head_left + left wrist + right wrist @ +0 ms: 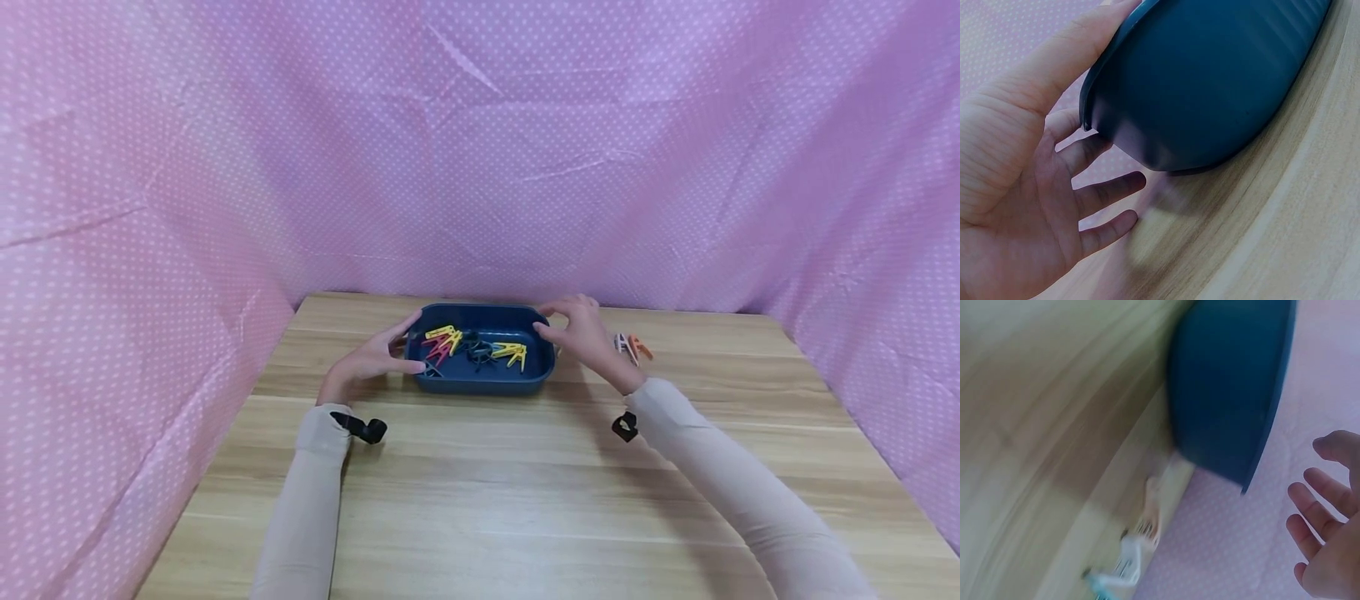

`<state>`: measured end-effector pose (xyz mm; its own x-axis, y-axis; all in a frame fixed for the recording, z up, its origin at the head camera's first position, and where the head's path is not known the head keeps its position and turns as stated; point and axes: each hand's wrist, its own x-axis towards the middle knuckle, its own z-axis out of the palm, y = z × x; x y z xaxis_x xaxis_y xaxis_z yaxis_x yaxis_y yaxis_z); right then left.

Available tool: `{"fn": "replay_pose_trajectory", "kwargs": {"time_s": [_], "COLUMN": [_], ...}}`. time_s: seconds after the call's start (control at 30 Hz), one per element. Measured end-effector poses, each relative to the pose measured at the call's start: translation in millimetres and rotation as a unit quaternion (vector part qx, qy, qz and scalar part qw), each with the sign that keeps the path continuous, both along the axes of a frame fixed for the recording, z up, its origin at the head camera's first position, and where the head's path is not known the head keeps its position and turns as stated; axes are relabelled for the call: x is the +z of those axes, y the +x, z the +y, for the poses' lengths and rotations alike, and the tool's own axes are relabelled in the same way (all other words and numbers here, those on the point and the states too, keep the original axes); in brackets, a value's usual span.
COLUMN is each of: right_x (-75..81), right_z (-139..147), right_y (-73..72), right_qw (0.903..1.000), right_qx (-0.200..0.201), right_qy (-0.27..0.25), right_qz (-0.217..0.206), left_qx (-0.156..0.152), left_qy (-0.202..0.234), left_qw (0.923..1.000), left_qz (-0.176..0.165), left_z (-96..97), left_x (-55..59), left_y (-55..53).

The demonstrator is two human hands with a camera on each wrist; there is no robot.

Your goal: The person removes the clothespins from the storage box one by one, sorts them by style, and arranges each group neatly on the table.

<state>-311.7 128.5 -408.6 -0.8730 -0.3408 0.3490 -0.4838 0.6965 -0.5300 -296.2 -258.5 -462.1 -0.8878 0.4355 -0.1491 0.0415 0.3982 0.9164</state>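
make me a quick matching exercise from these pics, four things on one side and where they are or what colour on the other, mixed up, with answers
Things
1. container
2. orange clip
3. yellow clips
4. left hand

Places and colours
A. inside the container
B. at the container's left end
C. dark blue
D. on the table, to the right of the container

Right pairs
1-C, 2-D, 3-A, 4-B
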Motion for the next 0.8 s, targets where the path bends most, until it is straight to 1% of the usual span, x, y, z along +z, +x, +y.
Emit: {"fn": "replay_pose_trajectory", "kwargs": {"time_s": [0.17, 0.27, 0.43, 0.5, 0.63, 0.73, 0.8], "right_x": [-1.0, -3.3, -5.4, -6.3, -10.6, -13.8, -15.4], "right_z": [-18, -27, -42, -48, -59, -68, -75], "right_y": [1.2, 1.6, 3.9, 5.2, 7.3, 9.2, 10.6], "right_qw": [0.9997, 0.9993, 0.9987, 0.9986, 0.998, 0.9963, 0.9951], "right_qx": [0.018, 0.03, 0.048, 0.053, 0.061, 0.079, 0.09], "right_qy": [-0.003, -0.011, -0.007, 0.0, 0.001, -0.011, -0.019], "right_qz": [0.015, 0.017, 0.017, 0.01, -0.016, -0.033, -0.035], "left_qx": [-0.005, -0.009, -0.013, -0.015, -0.017, -0.013, -0.012], "left_qy": [0.0, 0.0, -0.001, -0.002, -0.002, 0.001, 0.0], "left_qw": [1.0, 0.9999, 0.9999, 0.9998, 0.9998, 0.9999, 0.9999], "left_qz": [0.001, 0.006, 0.01, 0.012, 0.013, 0.008, 0.008], "left_z": [-0.4, 0.1, 0.6, 0.5, 1.0, 0.9, 0.8], "left_x": [-1.8, -2.3, -2.1, -2.0, -1.8, -2.2, -2.9], "left_y": [-2.5, -3.5, -4.2, -4.5, -4.8, -4.9, -5.4]}}
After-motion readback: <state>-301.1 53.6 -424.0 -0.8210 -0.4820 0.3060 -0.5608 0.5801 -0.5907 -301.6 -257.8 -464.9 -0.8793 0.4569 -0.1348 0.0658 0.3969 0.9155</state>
